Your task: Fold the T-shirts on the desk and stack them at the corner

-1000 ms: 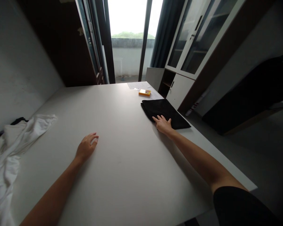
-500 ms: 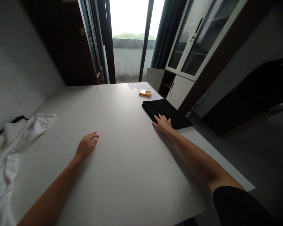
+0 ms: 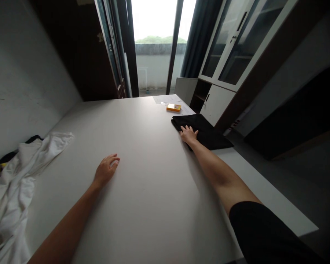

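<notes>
Folded black cloth [image 3: 211, 134] lies flat near the right edge of the white table [image 3: 143, 205]. My right hand [image 3: 189, 134] rests on the cloth's left part with its fingers spread. On the bare tabletop, my left hand [image 3: 107, 169] lies with its fingers slightly curved and apart, holding nothing. What kind of item the black cloth is, I cannot tell.
Crumpled white cloth [image 3: 19, 194] lies along the table's left side, with black and yellow fabric behind it. An orange-yellow box [image 3: 173, 107] and paper sheets [image 3: 165, 99] sit at the far end. A white cabinet [image 3: 221, 102] stands beyond the right edge.
My right hand has shifted slightly forward along the cloth's left part. The view has turned a little, and the left hand still lies on the table.
</notes>
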A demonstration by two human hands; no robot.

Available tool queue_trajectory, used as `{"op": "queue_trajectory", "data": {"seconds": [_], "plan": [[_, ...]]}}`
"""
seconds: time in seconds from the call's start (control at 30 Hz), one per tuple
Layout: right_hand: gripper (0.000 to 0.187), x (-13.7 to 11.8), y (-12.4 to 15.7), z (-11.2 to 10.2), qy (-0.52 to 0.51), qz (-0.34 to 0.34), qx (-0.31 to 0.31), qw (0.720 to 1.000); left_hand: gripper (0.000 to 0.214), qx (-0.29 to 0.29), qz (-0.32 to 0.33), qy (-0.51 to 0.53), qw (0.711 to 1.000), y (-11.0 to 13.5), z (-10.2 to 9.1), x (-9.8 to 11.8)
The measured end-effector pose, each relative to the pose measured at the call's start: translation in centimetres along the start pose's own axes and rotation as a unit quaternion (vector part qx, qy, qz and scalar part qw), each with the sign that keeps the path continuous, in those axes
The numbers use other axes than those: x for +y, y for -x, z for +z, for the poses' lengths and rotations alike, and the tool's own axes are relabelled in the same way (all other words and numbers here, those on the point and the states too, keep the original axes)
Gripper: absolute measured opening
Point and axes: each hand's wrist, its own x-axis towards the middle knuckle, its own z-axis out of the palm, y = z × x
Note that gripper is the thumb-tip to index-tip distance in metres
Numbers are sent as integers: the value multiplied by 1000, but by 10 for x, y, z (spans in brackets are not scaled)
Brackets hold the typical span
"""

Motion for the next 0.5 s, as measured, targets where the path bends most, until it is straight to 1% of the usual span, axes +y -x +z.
{"op": "queue_trajectory", "data": {"seconds": [0.13,0.2,0.27,0.33,0.4,0.5], "plan": [[57,5,1,3,-2,-9,4,1000,36,-13,12,-22,1000,3,-4,-3],[58,10,5,9,-1,-27,14,1000,35,-24,13,-42,999,6,-11,-11],[59,17,8,16,-1,-48,26,999,33,-21,-4,-71,997,10,-23,-27],[60,23,9,22,-1,-60,33,998,32,4,-46,-111,993,16,-43,-48],[64,26,8,25,8,-72,39,997,34,48,-110,-157,980,24,-70,-70],[67,22,12,27,20,-90,49,994,43,116,-218,-224,943,43,-115,-97]]}}
